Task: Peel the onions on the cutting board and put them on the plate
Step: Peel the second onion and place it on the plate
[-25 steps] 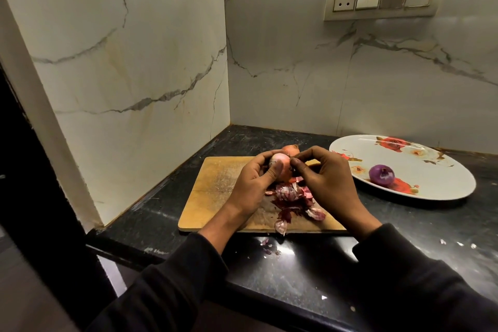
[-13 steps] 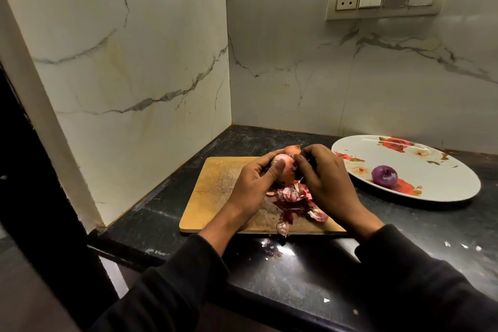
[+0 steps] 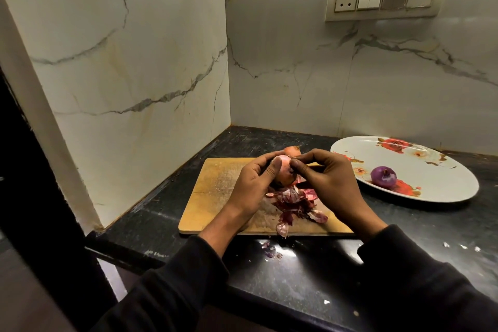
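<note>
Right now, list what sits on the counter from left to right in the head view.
Cutting board → left hand gripping the onion → right hand → peeled purple onion → far rim of the plate.

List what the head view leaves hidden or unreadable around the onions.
- Held onion: mostly covered by left hand and right hand; remaining skin unclear.
- Onion behind: lower part hidden by the hands.
- Cutting board: right part under the right hand.
- Onion on plate: far side unseen.
</note>
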Demonstrator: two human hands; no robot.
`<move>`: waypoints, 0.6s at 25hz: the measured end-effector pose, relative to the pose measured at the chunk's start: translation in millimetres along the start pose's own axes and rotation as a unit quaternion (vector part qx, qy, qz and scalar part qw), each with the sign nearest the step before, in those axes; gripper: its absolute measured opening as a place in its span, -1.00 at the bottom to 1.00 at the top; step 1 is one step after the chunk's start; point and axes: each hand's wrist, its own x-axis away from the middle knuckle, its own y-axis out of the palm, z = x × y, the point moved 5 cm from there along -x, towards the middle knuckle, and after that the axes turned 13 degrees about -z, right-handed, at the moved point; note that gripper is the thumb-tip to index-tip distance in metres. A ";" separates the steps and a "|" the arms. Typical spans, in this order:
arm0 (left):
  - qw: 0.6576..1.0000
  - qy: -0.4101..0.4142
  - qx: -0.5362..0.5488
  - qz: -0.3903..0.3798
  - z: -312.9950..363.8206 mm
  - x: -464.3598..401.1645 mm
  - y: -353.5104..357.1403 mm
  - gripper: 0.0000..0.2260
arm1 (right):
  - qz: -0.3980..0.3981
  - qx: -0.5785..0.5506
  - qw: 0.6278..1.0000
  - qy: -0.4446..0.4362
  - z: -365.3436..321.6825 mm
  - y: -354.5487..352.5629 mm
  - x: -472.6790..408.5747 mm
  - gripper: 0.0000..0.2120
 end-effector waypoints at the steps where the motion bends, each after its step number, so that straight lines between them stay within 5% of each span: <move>1: 1.000 0.000 -0.002 -0.001 -0.2 0.0 0.2 -0.68 | -0.002 0.013 1.000 -0.003 -0.9 -1.2 0.1 -0.98; 8: 1.000 0.003 -0.008 -0.016 -2.1 0.3 0.7 -0.61 | 0.036 0.237 0.966 -0.093 -18.1 2.3 4.4 -0.89; 15: 1.000 -0.002 -0.002 0.001 1.2 -0.5 0.8 -0.68 | 0.083 0.160 0.983 -0.022 -1.5 -4.5 0.8 -0.96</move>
